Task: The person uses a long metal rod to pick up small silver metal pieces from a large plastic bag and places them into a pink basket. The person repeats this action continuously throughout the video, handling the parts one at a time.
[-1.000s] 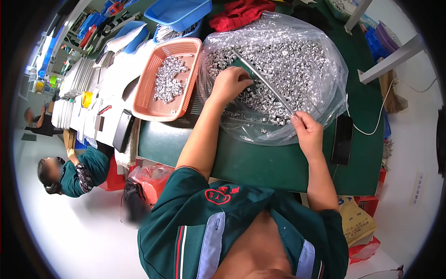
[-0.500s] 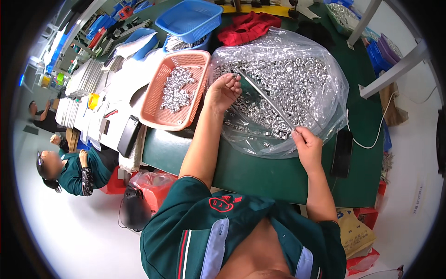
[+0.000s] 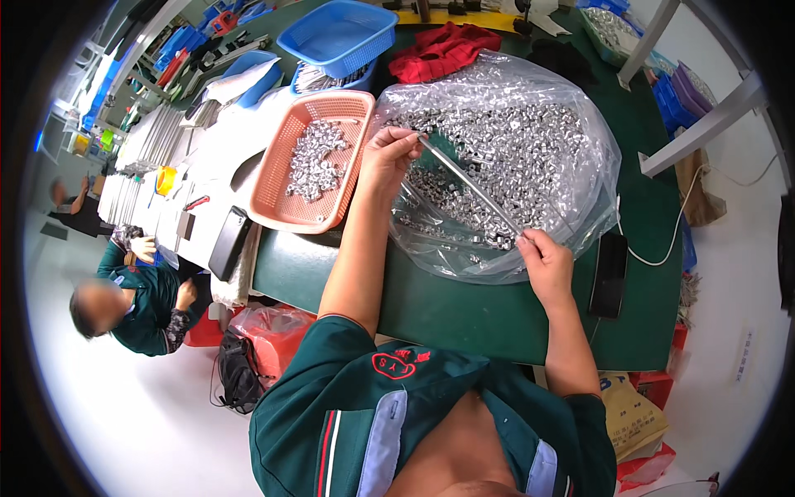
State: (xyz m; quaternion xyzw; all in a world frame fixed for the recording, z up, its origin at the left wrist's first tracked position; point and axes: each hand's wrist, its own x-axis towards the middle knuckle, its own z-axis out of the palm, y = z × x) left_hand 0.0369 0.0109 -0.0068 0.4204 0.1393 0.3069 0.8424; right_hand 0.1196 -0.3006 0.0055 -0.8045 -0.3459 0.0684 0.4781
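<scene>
A thin silvery metal rod slants over a heap of small shiny metal pieces. The pieces lie on a spread clear plastic bag. My right hand grips the rod's near end between thumb and fingers. At the far end, my left hand is closed, its fingertips pinching the rod's tip. Whether a small piece is also between those fingers is too small to tell. Left of my left forearm stands a salmon-coloured plastic basket with more of the small metal pieces inside.
Behind are blue baskets and a red cloth. A black phone lies right, beside a white cable. A black case and stacked pale strips lie left. A co-worker sits beyond the table's left side.
My left hand has gone from loosely curled fingers beside the rod's far end to pinching that end. My right hand and the rod have barely shifted. The co-worker at left has changed posture.
</scene>
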